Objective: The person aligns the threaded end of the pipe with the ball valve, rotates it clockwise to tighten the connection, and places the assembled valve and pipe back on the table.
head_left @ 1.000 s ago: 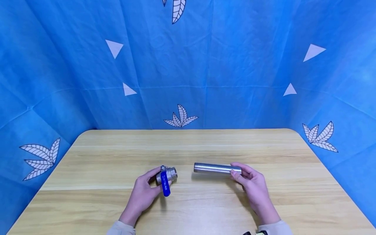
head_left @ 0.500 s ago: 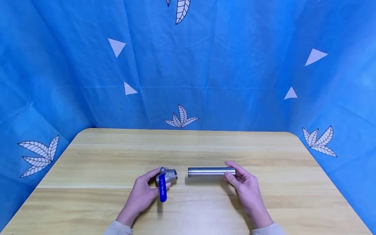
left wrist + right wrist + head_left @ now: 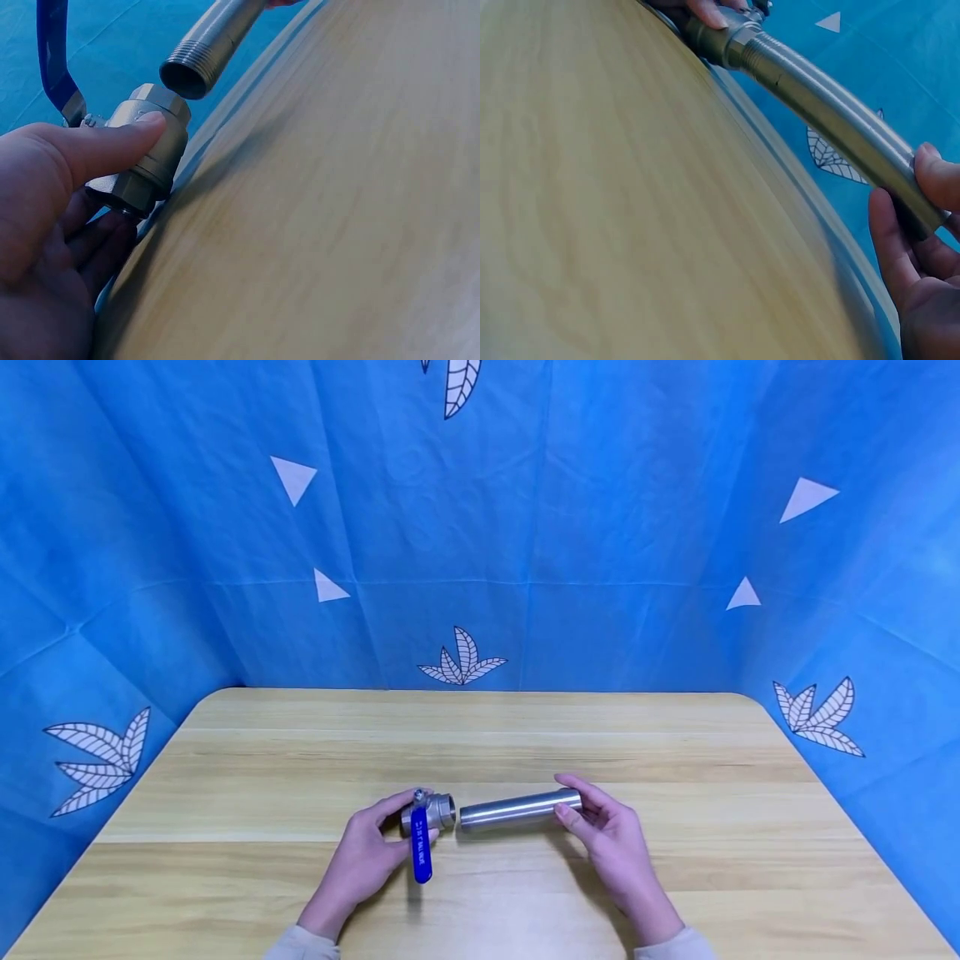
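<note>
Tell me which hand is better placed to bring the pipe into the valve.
Probably the right hand: it pinches the pipe by one end, leaving the threaded end free and close to the valve, which the left hand holds.

The left hand extends from the lower left, its thumb laid forward and its fingers curled opposite in a grip. The right hand, extending from the lower right, pinches between thumb and fingers. The left wrist and right wrist are bare, both slanting inward.
</note>
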Action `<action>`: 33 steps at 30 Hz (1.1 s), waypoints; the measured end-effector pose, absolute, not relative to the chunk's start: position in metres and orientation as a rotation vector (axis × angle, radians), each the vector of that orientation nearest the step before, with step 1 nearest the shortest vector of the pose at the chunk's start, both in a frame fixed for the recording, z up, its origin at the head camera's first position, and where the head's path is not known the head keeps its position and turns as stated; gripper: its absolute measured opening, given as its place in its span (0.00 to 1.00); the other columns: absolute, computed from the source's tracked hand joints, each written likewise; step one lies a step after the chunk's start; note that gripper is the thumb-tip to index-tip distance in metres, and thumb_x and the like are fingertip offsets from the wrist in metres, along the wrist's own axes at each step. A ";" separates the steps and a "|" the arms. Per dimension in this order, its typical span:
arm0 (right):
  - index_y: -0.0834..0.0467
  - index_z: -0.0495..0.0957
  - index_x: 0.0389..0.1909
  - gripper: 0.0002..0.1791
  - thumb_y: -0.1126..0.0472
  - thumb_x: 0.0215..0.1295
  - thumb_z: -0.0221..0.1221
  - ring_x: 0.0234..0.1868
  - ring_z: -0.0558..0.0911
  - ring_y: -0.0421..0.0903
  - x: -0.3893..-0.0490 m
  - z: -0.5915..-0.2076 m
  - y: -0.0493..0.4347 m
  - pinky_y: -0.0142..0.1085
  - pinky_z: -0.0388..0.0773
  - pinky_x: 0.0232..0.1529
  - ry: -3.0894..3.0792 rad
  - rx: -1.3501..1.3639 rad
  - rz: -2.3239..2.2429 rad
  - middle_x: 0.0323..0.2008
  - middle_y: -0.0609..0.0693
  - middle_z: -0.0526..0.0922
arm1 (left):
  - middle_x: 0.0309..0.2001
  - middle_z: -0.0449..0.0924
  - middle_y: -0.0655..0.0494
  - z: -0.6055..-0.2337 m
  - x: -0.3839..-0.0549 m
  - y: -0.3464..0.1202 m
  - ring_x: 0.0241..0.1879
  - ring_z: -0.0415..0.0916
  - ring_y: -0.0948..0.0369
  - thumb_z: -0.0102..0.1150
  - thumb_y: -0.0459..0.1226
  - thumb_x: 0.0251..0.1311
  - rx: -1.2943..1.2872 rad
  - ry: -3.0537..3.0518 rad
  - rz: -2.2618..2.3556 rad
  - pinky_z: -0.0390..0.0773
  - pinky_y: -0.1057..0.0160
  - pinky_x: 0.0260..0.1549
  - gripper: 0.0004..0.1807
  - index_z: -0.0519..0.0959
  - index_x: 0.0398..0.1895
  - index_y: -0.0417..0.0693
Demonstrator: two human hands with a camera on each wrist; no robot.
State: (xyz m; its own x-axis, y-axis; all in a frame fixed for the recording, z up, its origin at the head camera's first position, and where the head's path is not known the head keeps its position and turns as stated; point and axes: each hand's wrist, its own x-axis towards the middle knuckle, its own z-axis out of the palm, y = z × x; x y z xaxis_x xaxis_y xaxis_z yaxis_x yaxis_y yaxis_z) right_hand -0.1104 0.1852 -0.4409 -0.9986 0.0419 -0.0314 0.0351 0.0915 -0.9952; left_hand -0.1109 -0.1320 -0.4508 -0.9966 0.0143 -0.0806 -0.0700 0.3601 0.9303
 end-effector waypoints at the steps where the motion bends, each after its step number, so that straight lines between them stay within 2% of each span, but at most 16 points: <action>1: 0.58 0.81 0.68 0.26 0.68 0.69 0.68 0.45 0.89 0.43 -0.110 -0.441 0.184 0.30 0.87 0.52 -2.317 -0.086 2.115 0.53 0.64 0.87 | 0.67 0.85 0.54 -0.451 -0.111 -0.132 0.74 0.75 0.45 0.81 0.41 0.59 -0.049 2.528 1.736 0.70 0.40 0.77 0.31 0.83 0.68 0.56; 6: 0.58 0.82 0.67 0.25 0.69 0.69 0.69 0.47 0.89 0.42 -0.111 -0.441 0.181 0.30 0.87 0.53 -2.320 -0.099 2.110 0.54 0.63 0.88 | 0.66 0.86 0.56 -0.452 -0.111 -0.132 0.74 0.76 0.46 0.81 0.41 0.58 -0.026 2.518 1.747 0.70 0.39 0.77 0.31 0.84 0.67 0.58; 16: 0.59 0.82 0.67 0.25 0.71 0.69 0.67 0.47 0.89 0.42 -0.113 -0.441 0.177 0.31 0.88 0.52 -2.307 -0.102 2.110 0.53 0.63 0.88 | 0.66 0.86 0.51 -0.450 -0.110 -0.131 0.73 0.77 0.44 0.80 0.36 0.59 0.070 2.534 1.763 0.71 0.39 0.76 0.31 0.83 0.68 0.53; 24: 0.59 0.82 0.68 0.25 0.72 0.70 0.66 0.48 0.89 0.41 -0.115 -0.442 0.177 0.32 0.89 0.53 -2.296 -0.119 2.147 0.53 0.64 0.88 | 0.67 0.85 0.58 -0.448 -0.112 -0.130 0.75 0.74 0.47 0.79 0.37 0.60 0.024 2.523 1.725 0.69 0.39 0.77 0.29 0.85 0.66 0.61; 33: 0.61 0.80 0.68 0.25 0.74 0.71 0.64 0.50 0.89 0.43 -0.115 -0.441 0.174 0.35 0.89 0.55 -2.258 -0.153 2.203 0.55 0.66 0.86 | 0.67 0.85 0.57 -0.448 -0.110 -0.131 0.73 0.75 0.48 0.78 0.36 0.61 0.052 2.495 1.756 0.70 0.39 0.77 0.29 0.85 0.66 0.61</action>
State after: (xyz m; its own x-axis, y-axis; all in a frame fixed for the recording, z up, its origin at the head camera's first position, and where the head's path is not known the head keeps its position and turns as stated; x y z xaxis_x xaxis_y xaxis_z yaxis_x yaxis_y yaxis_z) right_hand -0.1151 0.1736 -0.4410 -0.9951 0.0574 -0.0799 0.0813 0.0225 -0.9964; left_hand -0.1095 -0.1314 -0.4477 -0.9953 0.0798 -0.0540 -0.0239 0.3386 0.9406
